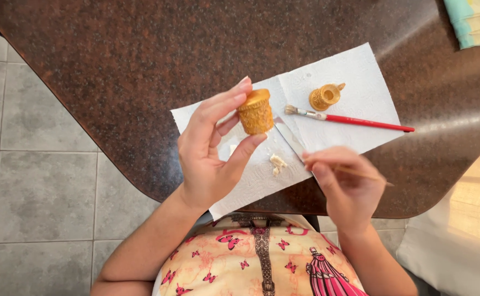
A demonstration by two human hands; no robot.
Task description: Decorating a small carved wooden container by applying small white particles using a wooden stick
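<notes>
Head view. The left hand (209, 151) holds a small gold pot (256, 112) above the paper towel (355, 71), pinched between the fingertips on its upper rim and the thumb at its lower edge. The pot is textured on the side wall and smooth on the rim; it appears light and rigid, and probably freshly painted, so the coat may smear. Hold it only by the rim and base, as the hand does now, and keep the fingers off the side wall.

The right hand (347, 181) is closed on a thin stick (363, 174), which points toward 3 o'clock. Its near tip is hidden behind the fingers.

On the towel, at 2 o'clock from the pot, a second gold piece (326, 96) lies on its side. Just below that piece, a red brush (349, 119) lies with its bristles toward 9 o'clock. A knife blade (288, 137) rests at 5 o'clock from the pot, and pale scraps (276, 163) lie beside it. The towel lies on a dark table (114, 66).
</notes>
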